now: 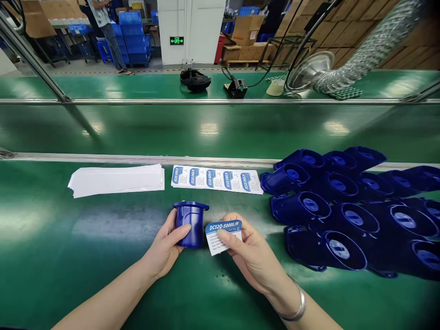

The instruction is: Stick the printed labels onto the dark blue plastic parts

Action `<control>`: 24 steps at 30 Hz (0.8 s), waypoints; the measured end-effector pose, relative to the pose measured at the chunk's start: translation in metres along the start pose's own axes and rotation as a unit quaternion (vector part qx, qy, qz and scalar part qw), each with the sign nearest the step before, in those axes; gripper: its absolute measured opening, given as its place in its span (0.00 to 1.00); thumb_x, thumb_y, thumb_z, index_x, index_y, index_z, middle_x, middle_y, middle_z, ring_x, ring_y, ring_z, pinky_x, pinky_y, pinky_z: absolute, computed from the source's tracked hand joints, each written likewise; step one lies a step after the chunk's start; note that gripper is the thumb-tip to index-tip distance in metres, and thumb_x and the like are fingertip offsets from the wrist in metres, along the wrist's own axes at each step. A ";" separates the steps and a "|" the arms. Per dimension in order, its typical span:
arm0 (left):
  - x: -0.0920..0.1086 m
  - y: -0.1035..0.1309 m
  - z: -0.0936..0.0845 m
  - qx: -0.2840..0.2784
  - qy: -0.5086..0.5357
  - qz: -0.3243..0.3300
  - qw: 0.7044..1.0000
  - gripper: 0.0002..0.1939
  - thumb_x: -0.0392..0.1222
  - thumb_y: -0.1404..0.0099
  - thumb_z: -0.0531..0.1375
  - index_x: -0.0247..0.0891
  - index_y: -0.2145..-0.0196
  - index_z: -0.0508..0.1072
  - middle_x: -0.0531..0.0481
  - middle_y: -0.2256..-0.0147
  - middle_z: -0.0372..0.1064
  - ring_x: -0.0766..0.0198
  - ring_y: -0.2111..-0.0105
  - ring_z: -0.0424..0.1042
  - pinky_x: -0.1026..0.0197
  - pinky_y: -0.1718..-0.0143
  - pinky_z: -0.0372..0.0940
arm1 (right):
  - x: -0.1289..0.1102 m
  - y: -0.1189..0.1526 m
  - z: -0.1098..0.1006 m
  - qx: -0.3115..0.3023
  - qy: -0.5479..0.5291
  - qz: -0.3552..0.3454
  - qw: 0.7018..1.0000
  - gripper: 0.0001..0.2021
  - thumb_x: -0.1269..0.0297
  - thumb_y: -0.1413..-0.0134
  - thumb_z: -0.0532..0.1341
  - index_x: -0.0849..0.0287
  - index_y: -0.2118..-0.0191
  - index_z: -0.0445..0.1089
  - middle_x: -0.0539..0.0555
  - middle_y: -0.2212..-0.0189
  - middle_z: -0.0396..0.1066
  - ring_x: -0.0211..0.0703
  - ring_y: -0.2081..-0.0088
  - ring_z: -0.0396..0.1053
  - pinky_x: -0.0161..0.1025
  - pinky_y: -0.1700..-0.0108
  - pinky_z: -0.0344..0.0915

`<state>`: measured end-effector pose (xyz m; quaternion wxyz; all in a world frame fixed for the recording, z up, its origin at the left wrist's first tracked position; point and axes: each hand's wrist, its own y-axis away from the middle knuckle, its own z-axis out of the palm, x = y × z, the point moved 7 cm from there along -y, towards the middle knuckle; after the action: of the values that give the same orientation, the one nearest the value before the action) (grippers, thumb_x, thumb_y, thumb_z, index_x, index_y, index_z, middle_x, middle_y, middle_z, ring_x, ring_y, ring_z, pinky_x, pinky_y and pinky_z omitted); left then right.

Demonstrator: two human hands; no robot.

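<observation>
"State of the left hand (167, 247)?"

"I find it clamped on the blue housing (195, 229), thumb across the front, flange uppermost. I cannot tell whether the base touches the counter (206, 302)."

"And the right hand (249, 252)?"

"I record it pinching the printed label (223, 226), thumb on its face. The label is just beside the housing's right side, a narrow gap showing. Label sheets (216, 178) lie beyond."

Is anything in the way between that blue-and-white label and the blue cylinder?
Nothing visible: only a narrow gap separates the blue-and-white rectangular label in the right hand from the blue, flanged plastic cylinder in the left hand. Its thumb covers part of the cylinder's near side.
</observation>
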<state>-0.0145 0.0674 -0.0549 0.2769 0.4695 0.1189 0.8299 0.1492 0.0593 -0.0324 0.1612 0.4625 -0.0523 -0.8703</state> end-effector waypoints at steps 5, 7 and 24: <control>0.001 0.004 0.006 -0.022 -0.031 0.019 0.999 0.42 0.45 0.35 0.67 0.51 0.30 0.50 0.45 0.36 0.63 0.47 0.38 0.64 0.49 0.41 0.62 | 0.004 0.004 0.001 0.007 0.038 -0.004 0.999 0.18 0.61 0.45 0.77 0.58 0.66 0.66 0.48 0.68 0.67 0.37 0.67 0.61 0.30 0.64 0.59; 0.001 0.005 0.008 -0.029 -0.037 0.032 0.998 0.46 0.44 0.36 0.67 0.51 0.29 0.46 0.45 0.34 0.60 0.48 0.37 0.63 0.49 0.39 0.59 | 0.005 0.005 0.002 0.009 0.038 -0.005 0.999 0.17 0.61 0.46 0.77 0.58 0.66 0.67 0.48 0.68 0.67 0.37 0.67 0.62 0.30 0.64 0.60; 0.000 0.005 0.007 -0.044 -0.103 0.061 0.992 0.47 0.46 0.34 0.66 0.52 0.28 0.41 0.44 0.33 0.56 0.45 0.35 0.60 0.43 0.36 0.57 | -0.002 0.003 0.008 -0.012 0.040 0.000 0.999 0.16 0.58 0.44 0.75 0.57 0.67 0.68 0.48 0.68 0.67 0.39 0.68 0.62 0.33 0.64 0.59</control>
<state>-0.0108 0.0625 -0.0490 0.2565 0.5460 0.0244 0.7972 0.1444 0.0564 -0.0253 0.1690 0.4951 -0.0351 -0.8515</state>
